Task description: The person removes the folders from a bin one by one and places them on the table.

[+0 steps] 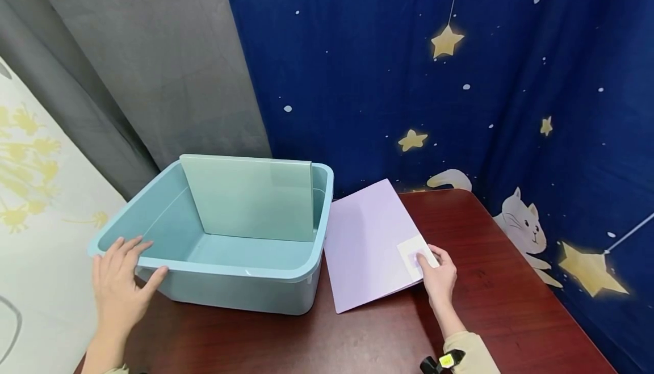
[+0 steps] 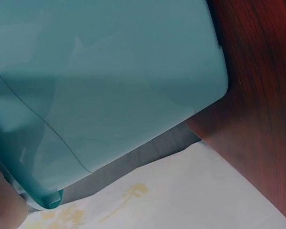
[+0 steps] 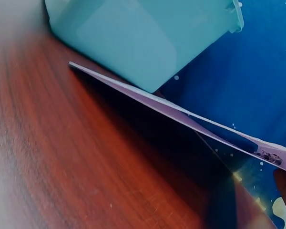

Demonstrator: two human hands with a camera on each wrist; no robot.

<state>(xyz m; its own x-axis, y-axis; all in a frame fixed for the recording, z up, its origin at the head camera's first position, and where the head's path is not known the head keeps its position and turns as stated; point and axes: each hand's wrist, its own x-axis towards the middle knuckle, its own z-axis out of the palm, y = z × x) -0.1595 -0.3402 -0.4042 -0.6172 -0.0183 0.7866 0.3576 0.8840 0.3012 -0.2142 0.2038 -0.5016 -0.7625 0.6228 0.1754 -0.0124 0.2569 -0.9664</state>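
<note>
A light purple folder (image 1: 365, 249) is tilted above the table to the right of the tub. My right hand (image 1: 440, 274) pinches its right edge, thumb on the white label (image 1: 415, 256) and fingers beneath. From the right wrist view, the folder's edge (image 3: 133, 93) shows two covers slightly parted. My left hand (image 1: 120, 283) rests at the near left corner of a light blue plastic tub (image 1: 235, 291), fingers extended over the rim and thumb spread. Inside the tub a pale green folder (image 1: 250, 198) stands upright against the back wall.
Below everything is a dark red wooden table (image 1: 490, 283). A blue curtain with stars (image 1: 368, 67) hangs behind it, a grey curtain (image 1: 168, 67) at the back left, and a white cloth with yellow flowers (image 1: 46, 238) at the left.
</note>
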